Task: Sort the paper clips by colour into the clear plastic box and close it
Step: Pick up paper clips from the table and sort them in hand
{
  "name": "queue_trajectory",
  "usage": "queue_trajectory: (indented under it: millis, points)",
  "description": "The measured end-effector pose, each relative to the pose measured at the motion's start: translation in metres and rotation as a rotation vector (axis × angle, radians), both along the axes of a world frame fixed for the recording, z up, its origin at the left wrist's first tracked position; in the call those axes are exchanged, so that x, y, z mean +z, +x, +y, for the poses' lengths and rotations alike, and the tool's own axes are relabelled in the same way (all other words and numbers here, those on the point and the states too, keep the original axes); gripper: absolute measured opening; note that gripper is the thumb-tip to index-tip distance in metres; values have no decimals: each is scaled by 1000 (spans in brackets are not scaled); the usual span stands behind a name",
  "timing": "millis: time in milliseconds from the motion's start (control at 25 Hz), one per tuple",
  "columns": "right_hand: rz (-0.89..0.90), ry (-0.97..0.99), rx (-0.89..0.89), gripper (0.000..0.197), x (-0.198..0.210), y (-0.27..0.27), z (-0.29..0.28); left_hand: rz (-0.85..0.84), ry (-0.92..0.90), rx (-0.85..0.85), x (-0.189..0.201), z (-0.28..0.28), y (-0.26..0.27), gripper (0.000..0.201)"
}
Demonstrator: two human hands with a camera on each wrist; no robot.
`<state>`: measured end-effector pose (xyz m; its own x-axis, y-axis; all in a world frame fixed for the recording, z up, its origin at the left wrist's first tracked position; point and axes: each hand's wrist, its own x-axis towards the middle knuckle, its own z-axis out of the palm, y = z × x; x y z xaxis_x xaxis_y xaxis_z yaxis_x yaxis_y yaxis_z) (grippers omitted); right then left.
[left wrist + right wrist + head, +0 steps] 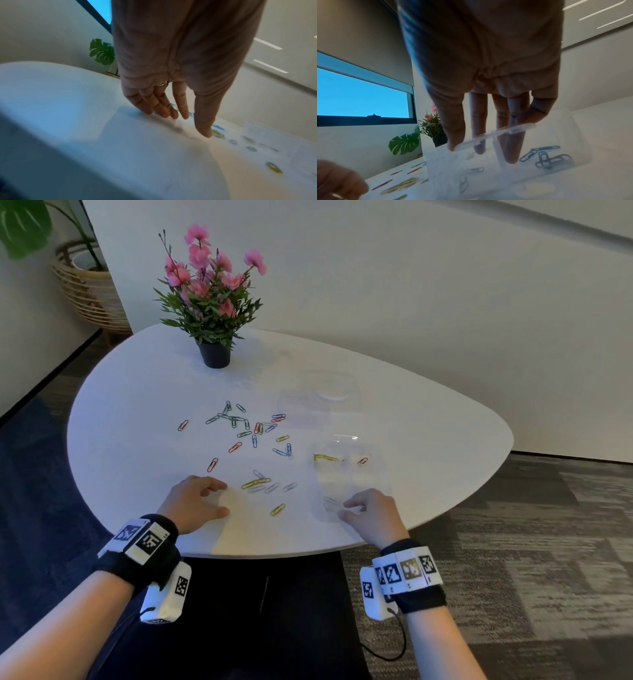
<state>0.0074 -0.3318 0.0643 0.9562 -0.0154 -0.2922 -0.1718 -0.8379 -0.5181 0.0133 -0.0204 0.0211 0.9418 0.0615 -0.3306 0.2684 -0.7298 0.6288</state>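
Clear plastic under my right fingers: my right hand (pixel 373 513) has its straight fingers (pixel 511 152) reaching down over the near rim of the clear plastic box (pixel 349 474); the thumb lies against the outside of that rim. Whether they squeeze it I cannot tell.
My left hand (pixel 197 501): fingers (pixel 164 108) loose and nearly straight, tips on the white table (pixel 137 392), holding nothing.
Box position: near the table's front edge, toward its right side, open.
Box contents: yellow clips (pixel 324 457) and a red clip (pixel 363 461) in the far compartments; the right wrist view shows blue-looking clips (pixel 546 158) in one compartment and a pale one in another.
Clear lid (pixel 322 397): lying apart, farther back on the table, beyond the box.
Loose paper clips (pixel 253 436): scattered over the table's middle, green, blue, red, yellow and silver mixed.
Nearest clips: a yellow and silver cluster (pixel 263 484) between my hands; one yellow clip (pixel 277 509) closer to the front edge.
Potted pink flowers (pixel 212 302): at the table's far edge.
Wicker planter (pixel 89 285): on the floor beyond the table's far left.
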Motion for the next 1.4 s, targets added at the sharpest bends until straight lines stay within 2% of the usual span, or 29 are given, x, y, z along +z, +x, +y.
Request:
queue_trajectory:
  millis: [160, 240, 360, 440, 520, 640, 800, 880, 1000, 1160, 1240, 1320, 1400]
  points:
    - [-12, 46, 50, 27, -5, -10, 7, -214, -122, 30, 24, -27, 11, 26]
    - [12, 62, 78, 29, -2, -11, 9, -314, -136, -55, 39, -49, 24, 19]
    - [-22, 115, 63, 28, 7, -3, 6, -379, -67, -282, 53, -80, 46, 21]
    - [-130, 111, 29, 21, 13, 14, -2, -337, -2, -397, 49, -91, 57, 25]
    - [-152, -3, 95, 24, 18, 41, -9, -275, 38, -441, 38, -94, 62, 29]
    - [16, -244, 313, 42, 16, 79, -6, -246, 55, -439, 23, -92, 60, 36]
    - [204, -267, 452, 60, 7, 100, 4, -263, 17, -398, 17, -94, 61, 39]
    - [243, -349, 483, 59, 5, 101, 4, -253, 21, -407, 16, -93, 62, 39]
    - [196, -521, 491, 48, 7, 100, -2, -244, 26, -419, 17, -92, 64, 37]
    - [27, -379, 472, 45, 17, 92, -17, -303, -38, -361, 22, -89, 58, 35]
    - [25, -397, 513, 47, 20, 84, -24, -310, -77, -299, 23, -82, 47, 33]
    - [30, -416, 496, 47, 19, 79, -29, -246, -69, -271, 22, -69, 33, 30]
    - [0, -364, 426, 38, 18, 82, -35, -153, -24, -299, 19, -59, 20, 29]
